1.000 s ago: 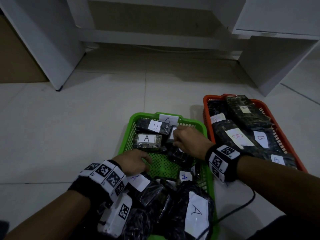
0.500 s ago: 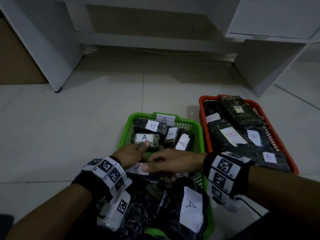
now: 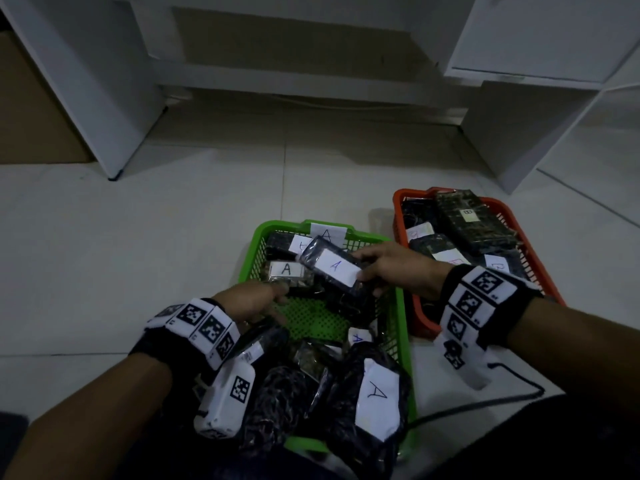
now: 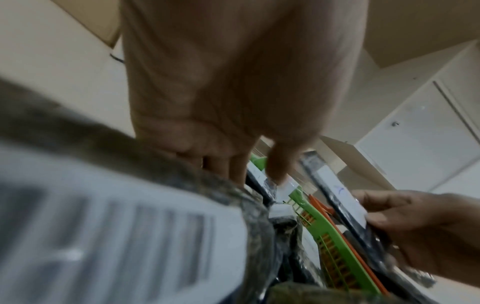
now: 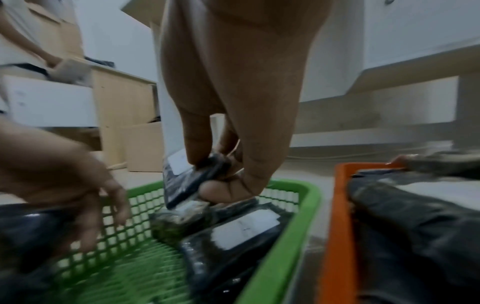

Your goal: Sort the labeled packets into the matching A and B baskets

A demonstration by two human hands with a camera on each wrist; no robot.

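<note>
Right hand [image 3: 398, 268] grip now lifting A packet [image 3: 332, 268] over green basket [image 3: 398, 327], left hand [image 3: 252, 303] withdrawn, fingers relaxed

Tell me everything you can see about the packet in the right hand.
The packet is a dark, glossy plastic pouch bearing a white label with a handwritten blue A. The right hand pinches one end, thumb underneath, holding it tilted above the green basket, clear of the packets lying inside.
</note>
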